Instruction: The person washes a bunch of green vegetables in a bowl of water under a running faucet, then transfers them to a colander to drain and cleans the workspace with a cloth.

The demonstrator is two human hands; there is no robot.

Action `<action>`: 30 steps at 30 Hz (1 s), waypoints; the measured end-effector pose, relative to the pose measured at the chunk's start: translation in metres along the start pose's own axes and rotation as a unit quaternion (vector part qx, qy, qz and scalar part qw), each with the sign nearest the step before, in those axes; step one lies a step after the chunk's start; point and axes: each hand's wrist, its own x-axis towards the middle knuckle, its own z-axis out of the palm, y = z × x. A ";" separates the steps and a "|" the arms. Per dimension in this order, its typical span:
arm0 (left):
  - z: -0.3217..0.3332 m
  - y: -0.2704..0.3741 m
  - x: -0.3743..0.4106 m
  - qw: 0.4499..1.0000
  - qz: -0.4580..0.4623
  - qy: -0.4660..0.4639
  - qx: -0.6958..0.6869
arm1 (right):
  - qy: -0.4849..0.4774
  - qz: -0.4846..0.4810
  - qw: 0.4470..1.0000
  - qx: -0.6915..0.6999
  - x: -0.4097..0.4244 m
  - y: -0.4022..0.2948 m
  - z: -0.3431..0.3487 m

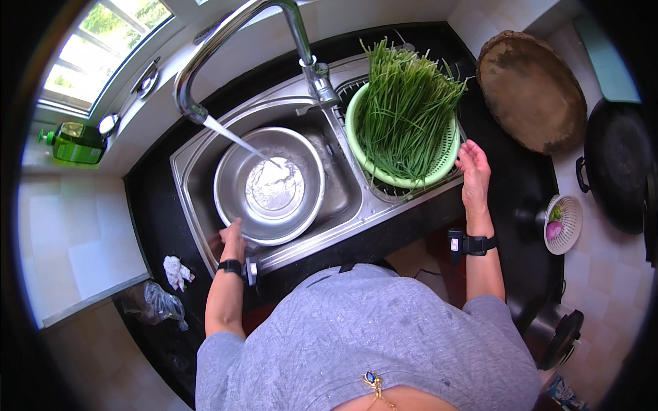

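A round stainless steel basin (308,180) sits in the left sink bowl. Water from the chrome faucet (185,92) pours into it, and some water covers its bottom. My left hand (234,240) is at the basin's near-left rim, thumb and fingers on either side. A light green plastic colander (401,181), heaped with long green chives or similar leaves (406,113), rests on a dark rack over the right sink bowl. At the colander's right edge, my right hand (475,172) has its fingertips against the rim; a firm grip cannot be made out.
A steel double sink (367,203) is set in a black counter (524,205). Right of it stand a round wooden board (532,92), a black wok (619,164) and a small white basket (574,226). Crumpled tissue (177,272) and a plastic bag (163,303) lie left; a green soap bottle (78,144) is on the sill.
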 end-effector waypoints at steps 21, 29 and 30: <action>0.308 0.214 -0.255 0.630 0.559 -0.480 0.247 | -0.106 0.072 0.983 0.130 0.070 0.023 0.058; 0.319 0.209 -0.271 0.547 0.662 -0.290 0.422 | -0.135 0.142 0.960 0.201 0.095 0.043 0.073; 0.319 0.208 -0.271 0.536 0.677 -0.281 0.419 | -0.146 0.150 0.957 0.202 0.099 0.044 0.075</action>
